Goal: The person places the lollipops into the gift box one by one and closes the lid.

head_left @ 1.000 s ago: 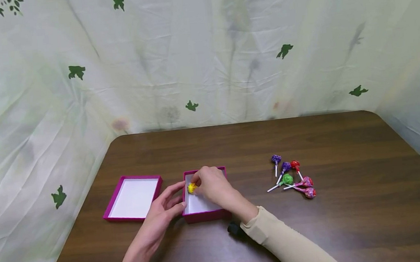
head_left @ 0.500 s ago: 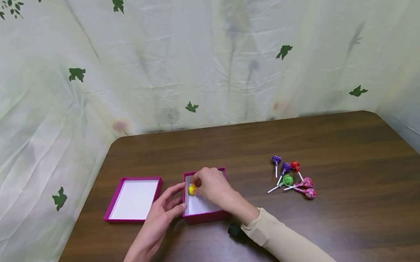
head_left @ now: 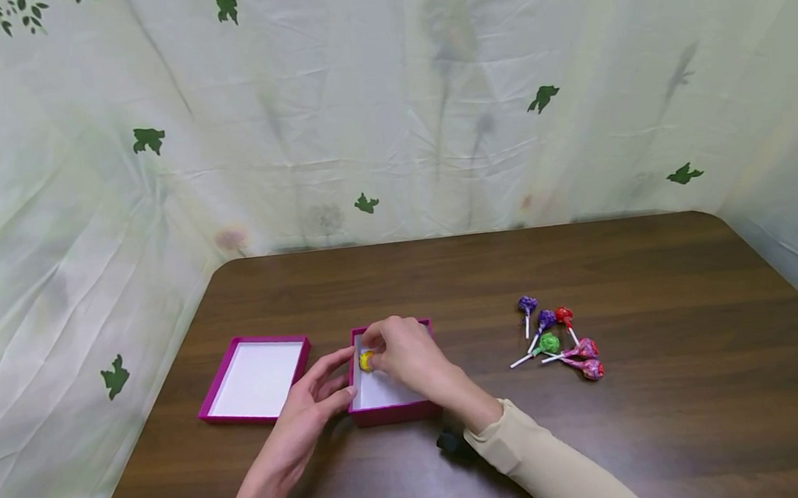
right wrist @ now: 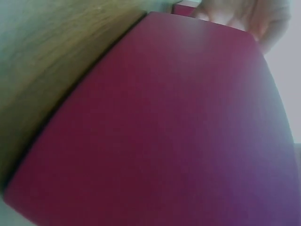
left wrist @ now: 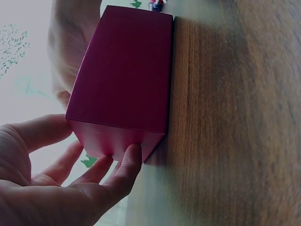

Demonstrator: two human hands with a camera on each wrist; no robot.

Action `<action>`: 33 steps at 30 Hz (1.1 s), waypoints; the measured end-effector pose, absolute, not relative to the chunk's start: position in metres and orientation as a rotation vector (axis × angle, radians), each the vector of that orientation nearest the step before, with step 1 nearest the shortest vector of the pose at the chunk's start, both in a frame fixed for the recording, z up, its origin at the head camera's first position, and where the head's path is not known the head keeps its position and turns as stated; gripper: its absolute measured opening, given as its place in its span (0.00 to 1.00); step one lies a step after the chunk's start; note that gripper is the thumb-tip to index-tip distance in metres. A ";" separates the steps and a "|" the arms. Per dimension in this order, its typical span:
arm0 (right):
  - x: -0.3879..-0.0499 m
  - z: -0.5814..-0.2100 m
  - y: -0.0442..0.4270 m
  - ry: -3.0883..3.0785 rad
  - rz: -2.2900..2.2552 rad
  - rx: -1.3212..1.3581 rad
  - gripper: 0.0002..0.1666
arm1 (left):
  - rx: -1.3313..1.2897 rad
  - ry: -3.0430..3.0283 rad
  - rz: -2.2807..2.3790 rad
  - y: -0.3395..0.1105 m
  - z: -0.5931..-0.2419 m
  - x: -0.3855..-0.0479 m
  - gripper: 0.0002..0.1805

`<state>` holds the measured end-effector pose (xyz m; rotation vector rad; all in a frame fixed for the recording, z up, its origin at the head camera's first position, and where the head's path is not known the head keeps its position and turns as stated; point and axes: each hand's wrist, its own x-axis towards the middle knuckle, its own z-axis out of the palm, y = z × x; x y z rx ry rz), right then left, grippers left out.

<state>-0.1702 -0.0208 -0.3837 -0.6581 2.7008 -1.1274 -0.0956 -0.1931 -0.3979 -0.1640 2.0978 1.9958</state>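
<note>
Pinching a yellow-wrapped sweet (head_left: 366,361) inside the box (head_left: 394,414), near its left wall: right hand (head_left: 410,356). Left hand (head_left: 307,401): fingers spread and uncurled, tips resting against the box's left wall. Box: magenta outside, pale inside, uncovered; the outer faces in view are plain. Lid (head_left: 249,379): magenta, white inner face up, lies left of the box, apart from it. Lollipops, wrapped, white-sticked, right of the box: two purple (head_left: 545,319), one red (head_left: 564,315), one green (head_left: 549,343), two pink (head_left: 591,369); any wrapper lettering is too small to read. Sleeve (head_left: 556,459): beige, right arm. Table (head_left: 686,320): brown wood grain, rounded far corners. Backdrop (head_left: 386,86): pale creased cloth, printed with green bird-like shapes, leafy sprigs and faded flowers, hangs behind the table and along both sides.
</note>
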 end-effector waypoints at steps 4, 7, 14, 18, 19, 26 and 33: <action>-0.168 -0.377 -0.017 2.673 -1.167 -0.661 0.15 | -0.157 2.105 2.000 -0.193 -0.398 -0.095 0.28; -0.167 -0.373 -0.014 2.652 -1.201 -0.690 0.13 | -0.151 2.109 2.002 -0.193 -0.398 -0.095 0.28; -0.158 -0.363 -0.002 2.655 -1.211 -0.756 0.14 | -0.148 2.112 2.002 -0.193 -0.398 -0.095 0.28; -0.152 -0.355 0.005 2.669 -1.207 -0.791 0.14 | -0.161 2.112 1.995 -0.193 -0.397 -0.096 0.27; -0.150 -0.353 0.007 2.674 -1.204 -0.799 0.14 | -0.166 2.111 1.992 -0.192 -0.397 -0.096 0.27; -0.142 -0.344 0.022 2.693 -1.203 -0.844 0.13 | -0.177 2.113 1.982 -0.192 -0.397 -0.096 0.28; -0.137 -0.342 0.039 2.703 -1.215 -0.812 0.14 | -0.186 2.108 1.977 -0.192 -0.396 -0.096 0.29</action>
